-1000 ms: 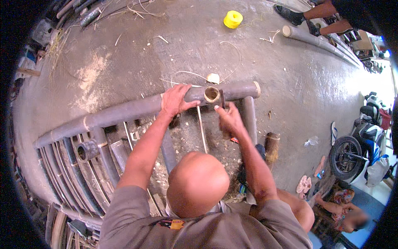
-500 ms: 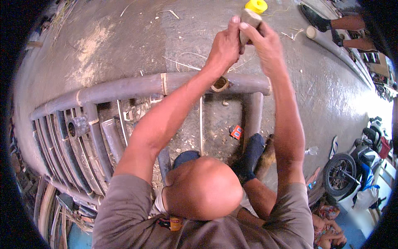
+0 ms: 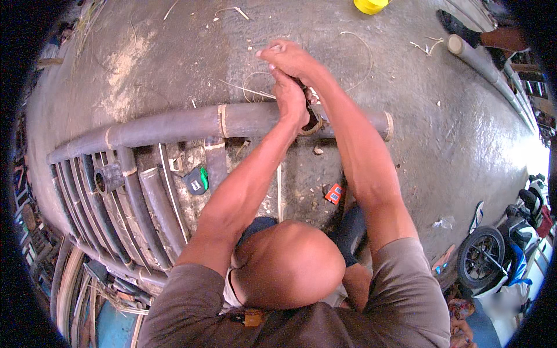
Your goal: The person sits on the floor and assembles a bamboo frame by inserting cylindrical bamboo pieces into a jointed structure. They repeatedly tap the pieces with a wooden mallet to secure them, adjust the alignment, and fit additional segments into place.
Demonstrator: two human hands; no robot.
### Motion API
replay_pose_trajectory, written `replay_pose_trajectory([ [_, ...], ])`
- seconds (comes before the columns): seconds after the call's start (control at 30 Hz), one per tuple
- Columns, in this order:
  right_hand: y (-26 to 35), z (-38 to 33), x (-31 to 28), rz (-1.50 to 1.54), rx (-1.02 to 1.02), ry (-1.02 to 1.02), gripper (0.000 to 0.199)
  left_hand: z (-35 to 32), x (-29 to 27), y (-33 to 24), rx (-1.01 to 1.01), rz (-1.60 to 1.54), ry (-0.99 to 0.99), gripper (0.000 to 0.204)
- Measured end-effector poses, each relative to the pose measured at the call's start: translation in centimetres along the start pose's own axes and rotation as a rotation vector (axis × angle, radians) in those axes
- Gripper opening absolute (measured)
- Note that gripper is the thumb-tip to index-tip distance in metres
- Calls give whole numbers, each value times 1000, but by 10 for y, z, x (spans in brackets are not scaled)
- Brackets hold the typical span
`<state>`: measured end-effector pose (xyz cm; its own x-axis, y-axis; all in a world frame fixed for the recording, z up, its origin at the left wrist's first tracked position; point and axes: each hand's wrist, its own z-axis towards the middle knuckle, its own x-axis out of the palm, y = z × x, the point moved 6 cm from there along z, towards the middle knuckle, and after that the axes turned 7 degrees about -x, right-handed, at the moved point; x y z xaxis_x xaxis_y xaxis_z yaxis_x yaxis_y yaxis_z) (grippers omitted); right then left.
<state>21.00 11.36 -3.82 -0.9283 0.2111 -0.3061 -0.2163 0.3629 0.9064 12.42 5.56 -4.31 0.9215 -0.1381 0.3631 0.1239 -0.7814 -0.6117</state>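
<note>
Pole (image 3: 168,129), far side of frame (image 3: 140,197); hole (image 3: 314,123) nr R end, L hand (image 3: 290,97) at edge, R hand (image 3: 292,61) just beyond, grips can't tell; step appar. hole work, next move needs steady aim.

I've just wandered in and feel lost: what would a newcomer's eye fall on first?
Probably the left hand and right hand, close together by the hole in the long bamboo pole. Then the bright yellow roll at the top edge, and the motorbike wheel at lower right.
</note>
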Motion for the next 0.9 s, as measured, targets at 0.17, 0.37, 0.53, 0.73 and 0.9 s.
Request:
replay_pose_trajectory([
  [0.17, -17, -42, -54, 258, -44, -385, 46, 5, 20, 7, -112, 415, 185, 76],
  [0.37, -53, -172, -81, 608, 94, -1121, 44, -26, 49, 45, 404, 997, 555, 79],
  [0.53, -54, -173, -91, 625, 96, -1198, 45, -20, 66, 38, 128, 1161, 803, 68],
  [0.73, -91, -70, -93, 633, -29, -934, 39, 8, 59, -13, 180, 1121, 470, 69],
  [0.9, -13, -44, -46, -142, -733, -460, 31, -2, 4, -14, 569, 1266, 85, 53],
])
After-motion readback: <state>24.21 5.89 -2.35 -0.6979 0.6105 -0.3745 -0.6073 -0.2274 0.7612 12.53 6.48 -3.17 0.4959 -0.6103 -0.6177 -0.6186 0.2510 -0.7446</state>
